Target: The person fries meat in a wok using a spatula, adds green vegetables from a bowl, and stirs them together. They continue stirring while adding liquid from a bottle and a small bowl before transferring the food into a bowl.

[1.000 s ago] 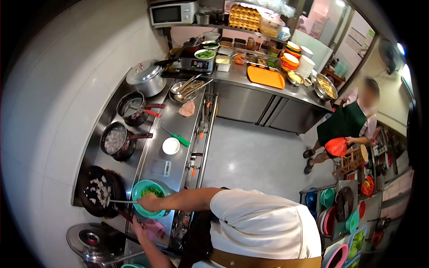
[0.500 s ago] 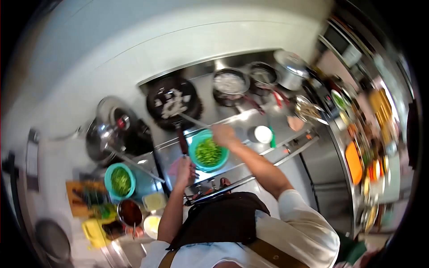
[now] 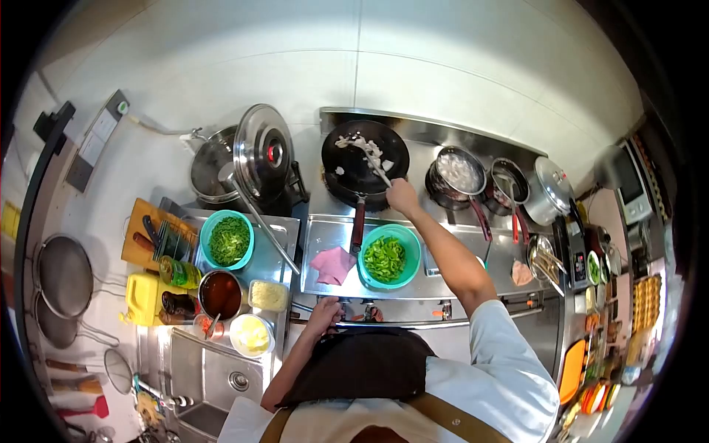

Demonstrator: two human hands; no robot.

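My right hand (image 3: 401, 196) is closed around the handle of a metal spatula (image 3: 381, 174), whose blade reaches among pale pieces in the black wok (image 3: 391, 148). The wok's dark handle (image 3: 359, 224) points toward me, untouched. My left hand (image 3: 323, 316), its fingers curled, is at the stove's front edge; what it grips is too small to make out. Between the hands, a turquoise bowl of sliced green vegetables (image 3: 385, 258) sits on the steel counter, beside a pink cloth (image 3: 332, 266).
Right of the wok are a pan with whitish contents (image 3: 458, 172), a smaller pan (image 3: 507, 182) and a lidded pot (image 3: 550, 190). At left stand a lidded wok (image 3: 214, 166), a second turquoise bowl (image 3: 228, 240), a dark red sauce bowl (image 3: 220, 294) and a sink (image 3: 203, 376).
The view has turned and become sharper. My left hand has moved from near the wok's handle down to the stove's front. My right hand has moved nearer the wok with the spatula.
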